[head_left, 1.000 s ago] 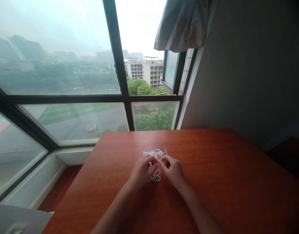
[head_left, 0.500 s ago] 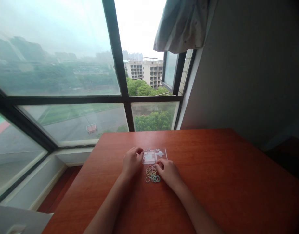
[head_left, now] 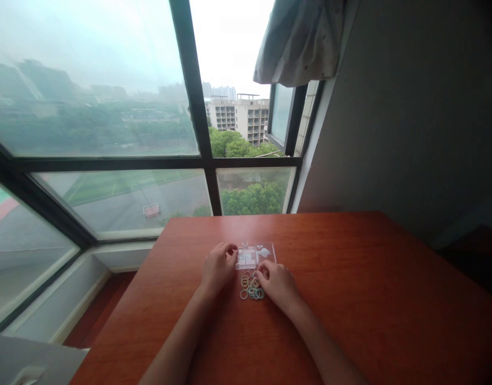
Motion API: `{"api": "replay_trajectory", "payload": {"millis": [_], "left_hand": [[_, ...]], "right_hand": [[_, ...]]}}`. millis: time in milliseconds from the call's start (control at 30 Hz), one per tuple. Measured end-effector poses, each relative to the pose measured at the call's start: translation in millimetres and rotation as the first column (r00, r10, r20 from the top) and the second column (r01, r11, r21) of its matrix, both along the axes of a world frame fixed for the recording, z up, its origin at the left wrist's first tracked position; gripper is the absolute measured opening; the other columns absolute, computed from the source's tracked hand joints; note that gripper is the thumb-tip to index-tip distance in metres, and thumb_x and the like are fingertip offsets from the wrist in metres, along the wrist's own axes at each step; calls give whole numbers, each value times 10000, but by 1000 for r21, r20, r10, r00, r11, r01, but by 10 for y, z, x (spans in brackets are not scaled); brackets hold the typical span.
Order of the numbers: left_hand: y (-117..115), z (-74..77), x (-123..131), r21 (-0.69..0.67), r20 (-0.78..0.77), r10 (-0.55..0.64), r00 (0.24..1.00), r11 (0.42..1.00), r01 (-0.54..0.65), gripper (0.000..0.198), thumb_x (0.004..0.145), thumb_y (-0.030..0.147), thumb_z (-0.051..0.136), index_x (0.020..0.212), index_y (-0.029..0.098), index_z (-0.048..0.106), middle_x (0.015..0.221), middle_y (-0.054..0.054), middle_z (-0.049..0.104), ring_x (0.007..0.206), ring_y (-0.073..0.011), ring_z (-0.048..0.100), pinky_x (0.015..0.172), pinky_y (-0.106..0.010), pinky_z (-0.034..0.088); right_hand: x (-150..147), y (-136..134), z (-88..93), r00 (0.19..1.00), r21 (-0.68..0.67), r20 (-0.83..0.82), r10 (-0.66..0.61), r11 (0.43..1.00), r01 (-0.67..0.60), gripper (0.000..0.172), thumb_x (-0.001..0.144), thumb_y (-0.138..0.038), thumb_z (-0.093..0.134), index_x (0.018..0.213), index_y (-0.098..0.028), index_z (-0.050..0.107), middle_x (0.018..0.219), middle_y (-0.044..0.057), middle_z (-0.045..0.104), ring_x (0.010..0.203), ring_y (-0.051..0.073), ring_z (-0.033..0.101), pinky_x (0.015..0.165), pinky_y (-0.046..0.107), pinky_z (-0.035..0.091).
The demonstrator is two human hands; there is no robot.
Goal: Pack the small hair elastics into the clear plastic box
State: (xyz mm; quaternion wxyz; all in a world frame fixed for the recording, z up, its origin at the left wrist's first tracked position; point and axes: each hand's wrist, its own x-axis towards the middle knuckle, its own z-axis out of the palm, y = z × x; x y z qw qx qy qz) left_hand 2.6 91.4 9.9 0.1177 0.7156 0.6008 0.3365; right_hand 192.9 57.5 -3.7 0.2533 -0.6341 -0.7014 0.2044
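A shallow clear plastic box (head_left: pixel 246 259) lies on the table, with white marks and a part to its right that looks like its lid. My left hand (head_left: pixel 220 264) is closed at the box's left edge, thumb and fingers gripping it. A small ring (head_left: pixel 240 250) shows by those fingertips. Just in front of the box is a loose heap of pastel rings (head_left: pixel 252 287), yellow, green and pink, like small hair ties. My right hand (head_left: pixel 277 280) rests at the heap's right side, fingers pinched together; what lies between them is too small to make out.
The reddish-brown wooden table (head_left: pixel 358 289) extends widely to the right. Behind it stands a dark-framed window (head_left: pixel 150 164), with one pane swung outward. A light curtain (head_left: pixel 300 48) hangs at the upper right, beside a grey wall (head_left: pixel 398 123).
Both hands keep nearly the same pose beside the box and the rings. The whole view has shifted very slightly.
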Motion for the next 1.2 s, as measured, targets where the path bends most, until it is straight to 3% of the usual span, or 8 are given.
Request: {"api": "replay_trajectory", "payload": {"millis": [300, 633, 800, 1033, 1200], "left_hand": [[-255, 96, 176, -35, 112, -254, 961, 965, 259, 142, 855, 273, 544, 826, 183, 650, 748, -4, 624, 613, -112, 503, 592, -218, 384], [-296, 80, 290, -101, 221, -288, 932, 944, 315, 135, 812, 224, 550, 760, 157, 655, 678, -8, 626, 587, -106, 502, 571, -210, 391], [-257, 56, 220, -64, 157, -233, 960, 967, 245, 111, 800, 209, 544, 758, 168, 638, 695, -6, 628, 605, -116, 516, 582, -214, 397], [-24, 16, -2, 34, 109, 26, 994, 999, -29, 145, 834, 277, 543, 811, 177, 645, 747, -12, 656, 611, -123, 527, 588, -229, 392], [88, -74, -25, 23, 72, 34, 997, 999, -35, 150, 831, 287, 548, 812, 186, 657, 746, -12, 652, 628, -131, 546, 602, -233, 397]], "right_hand": [[56, 15, -35, 981, 127, -191, 33, 992, -9, 121, 819, -294, 557, 754, -209, 612, 560, -36, 566, 536, 119, 530, 548, 213, 324], [33, -29, 18, 958, 186, -275, 87, 982, -36, 160, 824, -315, 532, 766, -194, 621, 572, -20, 576, 534, 122, 523, 550, 212, 372], [78, -19, 45, 967, 146, -238, 90, 988, -56, 171, 826, -300, 529, 794, -194, 659, 603, -4, 615, 553, 128, 539, 564, 217, 384], [214, -44, 72, 992, -5, -76, 105, 994, -105, 129, 804, -227, 560, 761, -219, 681, 670, -6, 674, 633, 134, 598, 610, 218, 374], [192, -100, 116, 992, -58, 10, 127, 990, -126, 68, 774, -270, 643, 737, -232, 686, 681, -12, 686, 631, 134, 602, 565, 222, 321]]}}
